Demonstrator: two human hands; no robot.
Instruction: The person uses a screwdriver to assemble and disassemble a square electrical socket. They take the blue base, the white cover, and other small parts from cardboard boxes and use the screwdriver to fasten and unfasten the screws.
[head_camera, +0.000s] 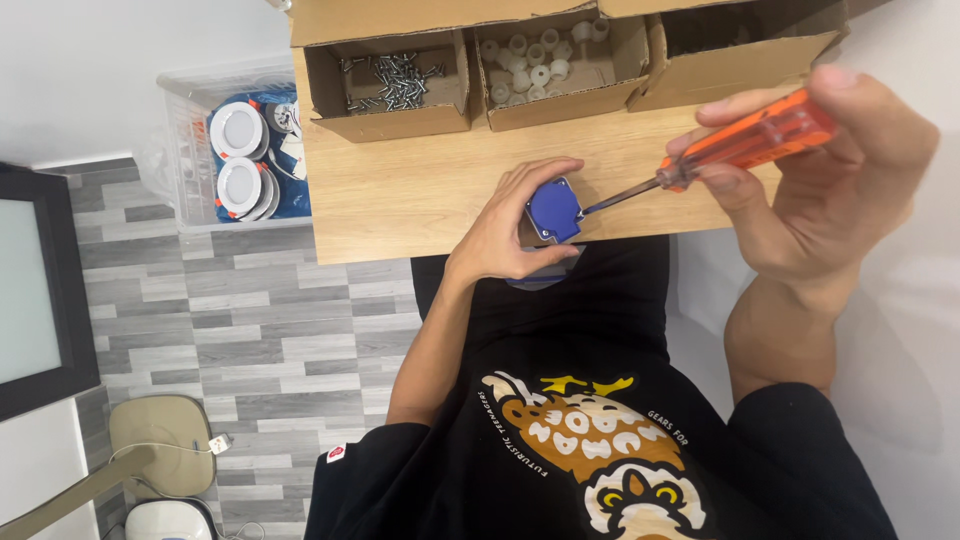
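Observation:
My left hand (512, 225) grips a small blue plastic part (555, 209) at the near edge of the wooden table (400, 190). My right hand (835, 185) holds a screwdriver with a clear orange handle (755, 138). Its metal shaft (622, 194) slants down and left, and the tip meets the blue part's right side. A second blue piece shows just under my left hand, past the table edge; most of it is hidden.
Three open cardboard boxes stand at the table's far edge: one with screws (392, 82), one with white plastic rings (535, 62), one dark inside (735, 45). A clear bin (190, 140) with round white fittings stands on the grey plank floor, left of the table.

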